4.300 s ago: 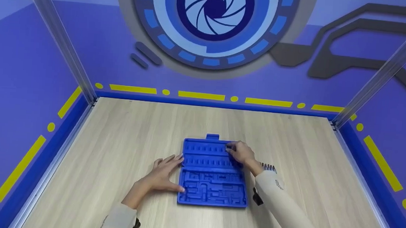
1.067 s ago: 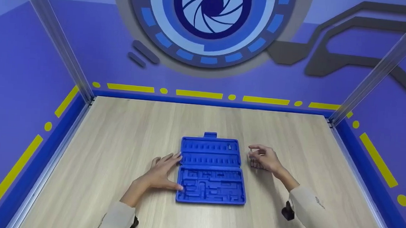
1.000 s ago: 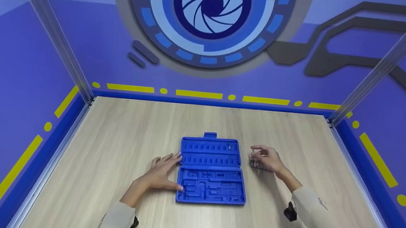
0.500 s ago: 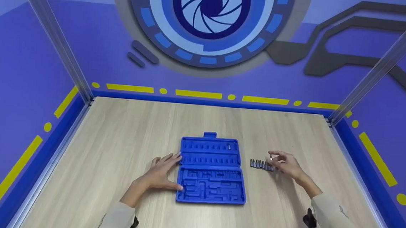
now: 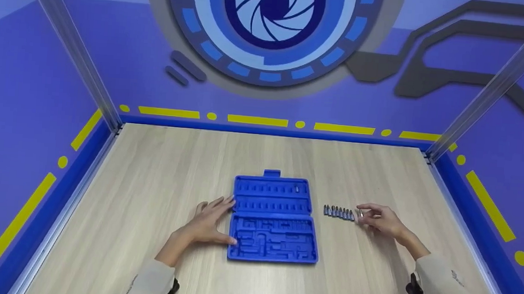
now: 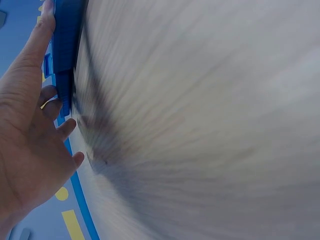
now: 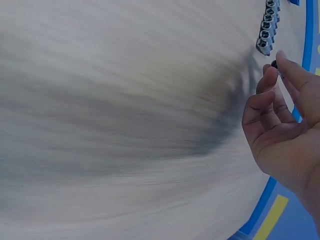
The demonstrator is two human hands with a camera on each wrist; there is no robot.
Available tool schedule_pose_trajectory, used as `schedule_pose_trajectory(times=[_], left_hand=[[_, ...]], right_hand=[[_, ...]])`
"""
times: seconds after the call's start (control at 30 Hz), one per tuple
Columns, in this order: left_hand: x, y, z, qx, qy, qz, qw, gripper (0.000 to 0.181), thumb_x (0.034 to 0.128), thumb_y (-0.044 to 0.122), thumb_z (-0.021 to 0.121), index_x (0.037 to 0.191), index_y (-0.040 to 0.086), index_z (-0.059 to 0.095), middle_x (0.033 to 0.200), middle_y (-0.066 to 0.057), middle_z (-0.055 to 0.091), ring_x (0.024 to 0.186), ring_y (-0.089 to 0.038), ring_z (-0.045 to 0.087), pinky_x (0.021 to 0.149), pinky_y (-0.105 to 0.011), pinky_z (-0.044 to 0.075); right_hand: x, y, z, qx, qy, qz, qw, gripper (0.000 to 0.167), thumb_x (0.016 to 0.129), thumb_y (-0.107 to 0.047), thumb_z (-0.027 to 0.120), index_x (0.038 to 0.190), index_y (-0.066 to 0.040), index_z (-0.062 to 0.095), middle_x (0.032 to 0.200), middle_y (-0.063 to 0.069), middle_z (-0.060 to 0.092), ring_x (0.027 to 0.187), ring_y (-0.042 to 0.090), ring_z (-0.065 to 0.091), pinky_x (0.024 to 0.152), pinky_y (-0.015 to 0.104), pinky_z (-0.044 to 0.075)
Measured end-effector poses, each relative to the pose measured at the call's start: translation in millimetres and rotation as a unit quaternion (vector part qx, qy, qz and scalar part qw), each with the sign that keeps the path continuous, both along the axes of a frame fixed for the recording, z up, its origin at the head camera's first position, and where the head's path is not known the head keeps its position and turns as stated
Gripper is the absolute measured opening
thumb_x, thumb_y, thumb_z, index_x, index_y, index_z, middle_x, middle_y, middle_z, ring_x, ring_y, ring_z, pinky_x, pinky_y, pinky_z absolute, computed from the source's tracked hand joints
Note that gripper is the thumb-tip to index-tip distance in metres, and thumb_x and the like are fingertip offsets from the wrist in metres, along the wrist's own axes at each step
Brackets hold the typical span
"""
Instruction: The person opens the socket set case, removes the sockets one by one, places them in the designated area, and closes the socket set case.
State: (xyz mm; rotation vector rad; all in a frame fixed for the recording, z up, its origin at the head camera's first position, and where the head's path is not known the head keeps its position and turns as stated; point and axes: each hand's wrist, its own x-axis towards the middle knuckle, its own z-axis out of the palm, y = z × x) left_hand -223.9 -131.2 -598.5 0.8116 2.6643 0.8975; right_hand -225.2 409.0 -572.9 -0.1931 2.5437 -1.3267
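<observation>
A blue plastic socket case point(image 5: 273, 247) lies unfolded on the table, with moulded recesses in both halves. One small metal socket point(image 5: 297, 189) sits in the far right slot of its upper half. My left hand point(image 5: 208, 225) rests along the case's left edge, fingers spread and thumb touching the lower half; in the left wrist view the fingers point(image 6: 37, 42) touch the case's side point(image 6: 67, 37). To the right of the case stands a row of sockets point(image 5: 338, 212). Just beyond the row's right end, my right hand point(image 5: 383, 220) pinches a single socket point(image 7: 274, 64) between thumb and fingertips.
The wooden table point(image 5: 173, 159) is bounded by blue walls point(image 5: 47, 118) at the back and sides. Metal posts point(image 5: 491, 94) rise at its far corners. A latch tab point(image 5: 272, 173) sticks out from the case's far edge.
My right hand has left the case's upper right slot, where a socket now sits, and has moved right past the row with a socket in its fingertips. The left hand has stayed put.
</observation>
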Motion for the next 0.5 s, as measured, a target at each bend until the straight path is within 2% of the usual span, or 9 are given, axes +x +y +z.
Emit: schedule_pose_trajectory(times=[0.13,0.27,0.37,0.5], left_hand=[[-1.2,0.6,-1.3,-0.001,0.003,0.002,1.0000,0.117,0.0694,0.059,0.088,0.159,0.007,0.034,0.169,-0.013,0.028,0.155,-0.045,0.022,0.118,-0.075,0.012],[-0.6,0.8,-2.8,0.001,-0.003,0.001,1.0000,0.116,0.0699,0.058,0.088,0.159,0.008,0.034,0.169,-0.013,0.028,0.155,-0.045,0.021,0.118,-0.075,0.012],[0.0,0.3,-2.5,0.002,-0.008,0.001,1.0000,0.115,0.0704,0.058,0.088,0.160,0.009,0.034,0.169,-0.011,0.028,0.156,-0.045,0.021,0.118,-0.075,0.011],[-0.2,-0.5,-1.9,0.002,-0.007,0.003,1.0000,0.116,0.0702,0.058,0.088,0.160,0.009,0.034,0.169,-0.012,0.028,0.156,-0.045,0.021,0.117,-0.075,0.011]], right_hand=[[-0.1,-1,-5.5,0.005,0.007,-0.003,1.0000,0.040,0.097,-0.007,0.067,0.131,0.014,0.059,0.107,0.028,0.071,0.076,0.009,0.062,0.063,0.021,0.053],[0.0,-3,-11.7,0.004,0.009,-0.016,0.9998,0.035,0.099,-0.010,0.066,0.125,0.013,0.063,0.107,0.029,0.072,0.071,0.008,0.060,0.059,0.021,0.052],[-0.7,-6,-14.6,0.012,0.015,-0.040,0.9990,0.036,0.099,-0.012,0.066,0.126,0.011,0.063,0.103,0.026,0.073,0.066,0.008,0.060,0.057,0.021,0.051],[-2.6,-9,-15.9,0.037,0.028,-0.052,0.9976,0.040,0.099,-0.013,0.067,0.131,0.010,0.061,0.099,0.022,0.074,0.064,0.009,0.060,0.056,0.020,0.049]])
